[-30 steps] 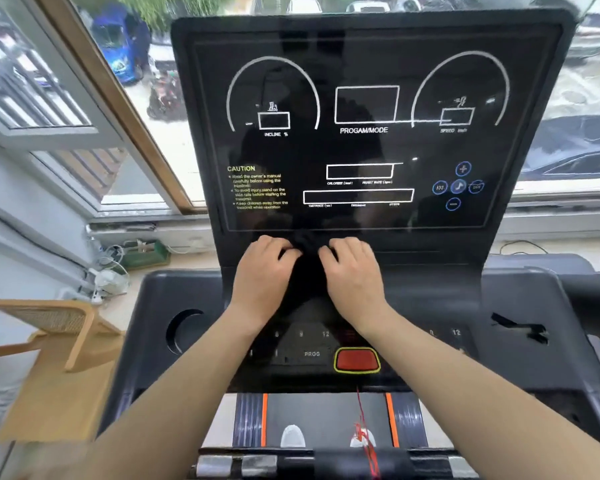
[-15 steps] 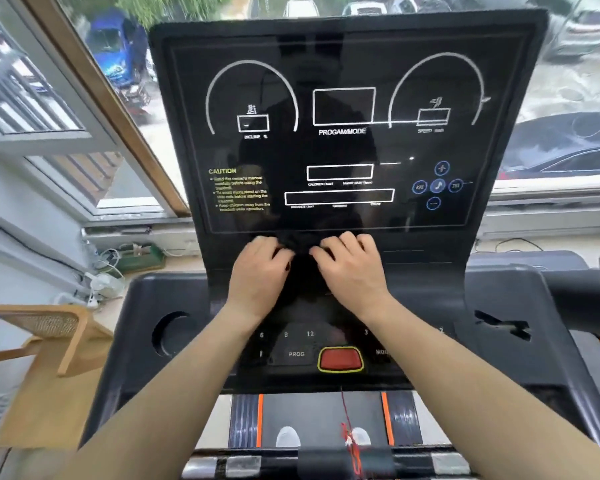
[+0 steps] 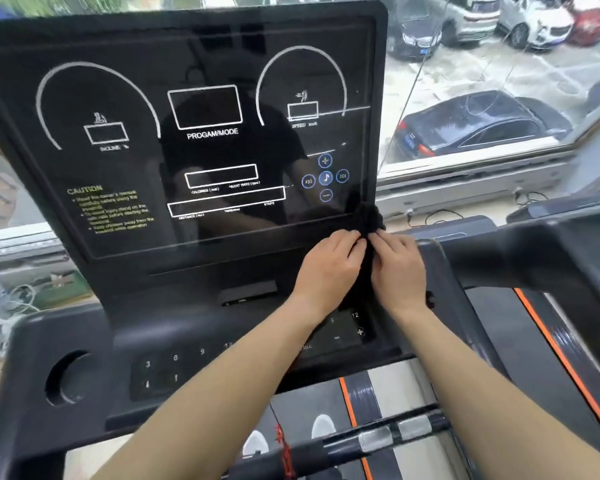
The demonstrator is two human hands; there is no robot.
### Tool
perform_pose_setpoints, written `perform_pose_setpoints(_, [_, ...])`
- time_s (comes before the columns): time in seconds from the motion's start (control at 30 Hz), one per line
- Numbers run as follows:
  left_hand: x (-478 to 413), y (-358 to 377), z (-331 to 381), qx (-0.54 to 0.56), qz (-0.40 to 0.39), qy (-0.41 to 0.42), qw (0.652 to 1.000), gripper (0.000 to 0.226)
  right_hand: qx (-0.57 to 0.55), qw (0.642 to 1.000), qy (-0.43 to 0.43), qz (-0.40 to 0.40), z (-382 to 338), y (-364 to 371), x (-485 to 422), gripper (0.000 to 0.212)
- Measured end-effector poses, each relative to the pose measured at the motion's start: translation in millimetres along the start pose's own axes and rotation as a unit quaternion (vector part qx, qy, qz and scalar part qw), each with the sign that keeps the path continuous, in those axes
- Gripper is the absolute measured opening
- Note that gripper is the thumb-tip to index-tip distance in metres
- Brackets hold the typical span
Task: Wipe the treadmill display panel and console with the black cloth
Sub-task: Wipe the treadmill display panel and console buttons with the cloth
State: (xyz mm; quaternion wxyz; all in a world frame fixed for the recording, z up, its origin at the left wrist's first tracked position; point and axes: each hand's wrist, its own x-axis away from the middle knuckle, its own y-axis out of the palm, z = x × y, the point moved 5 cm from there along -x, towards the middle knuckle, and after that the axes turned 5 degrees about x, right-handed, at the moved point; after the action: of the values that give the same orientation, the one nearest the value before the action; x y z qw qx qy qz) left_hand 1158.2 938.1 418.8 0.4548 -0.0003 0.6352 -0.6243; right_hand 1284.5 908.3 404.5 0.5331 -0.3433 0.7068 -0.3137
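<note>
The treadmill's glossy black display panel (image 3: 201, 140) stands upright ahead of me, with white gauge outlines and yellow caution text. Below it lies the dark console (image 3: 174, 362) with numbered keys. The black cloth (image 3: 367, 216) is bunched at the panel's lower right corner. My left hand (image 3: 329, 268) and my right hand (image 3: 399, 268) sit side by side there, both pinching the cloth between their fingertips. Most of the cloth is hidden between and under my hands.
A round cup holder (image 3: 68, 379) is sunk in the console's left side. The right handrail (image 3: 520, 254) runs past my right hand. The belt with orange stripes (image 3: 565, 368) lies below. A window (image 3: 492, 81) behind shows parked cars; cables (image 3: 430, 216) lie on the sill.
Both hands have slid with the cloth from the middle below the screen to the panel's lower right corner. My view has swung right and tilted.
</note>
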Motion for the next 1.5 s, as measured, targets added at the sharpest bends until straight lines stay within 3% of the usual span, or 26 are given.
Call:
perform_pose_setpoints(0.07, [13.7,16.0,3.4,-0.016,-0.066,-0.020,0.997,0.024,-0.044,0.994,0.060,-0.082,-5.2,13.3,17.8,0.038])
perform_pose_setpoints(0.17, [48.2,18.6,-9.6,-0.015,-0.128,-0.050,0.990,0.019,-0.061,0.987,0.103,-0.109,-21.6,22.2,42.1,0.039])
perform_pose_setpoints(0.37, [98.9,-30.2,-57.3,-0.037,-0.076,-0.142,0.986,0.016,-0.060,0.986,0.068,-0.141,-95.5,38.1,62.0,0.042])
perform_pose_setpoints(0.5, [139.9,-78.5,-103.2,-0.072,-0.026,-0.206,0.976,0.014,-0.074,0.984,0.010,-0.159,-166.0,50.0,65.8,0.047])
perform_pose_setpoints(0.6, [176.8,-108.7,-129.5,-0.105,-0.031,-0.230,0.967,0.011,-0.022,0.978,-0.008,-0.206,-198.0,62.2,76.1,0.057])
perform_pose_setpoints(0.73, [223.2,-140.7,-159.2,-0.133,-0.037,-0.299,0.944,0.014,-0.002,0.960,-0.106,-0.259,-244.6,73.8,88.1,0.064])
perform_pose_setpoints(0.87, [259.3,-175.1,-177.8,-0.171,-0.059,-0.387,0.904,0.015,-0.042,0.926,-0.222,-0.304,-313.7,76.2,104.4,0.065])
perform_pose_setpoints(1.0, [282.2,-190.4,-174.2,-0.089,-0.055,-0.511,0.854,0.021,-0.091,0.905,-0.257,-0.327,-349.4,78.6,120.2,0.046])
perform_pose_setpoints(1.17, [269.7,-167.6,-148.3,-0.028,-0.078,-0.454,0.887,0.031,-0.092,0.923,-0.280,-0.249,-300.2,72.2,124.4,0.027])
perform_pose_setpoints(1.33, [211.9,-116.4,-108.6,-0.032,-0.157,-0.330,0.930,0.022,-0.042,0.947,-0.218,-0.232,-206.5,57.0,103.2,0.025])
perform_pose_setpoints(1.4, [196.3,-105.0,-100.7,-0.029,-0.171,-0.308,0.935,0.022,-0.053,0.950,-0.175,-0.253,-184.4,52.8,99.8,0.024])
perform_pose_setpoints(1.5, [197.6,-108.8,-106.7,-0.033,-0.204,-0.345,0.915,0.023,-0.091,0.943,-0.130,-0.293,-190.8,60.5,97.4,0.022])
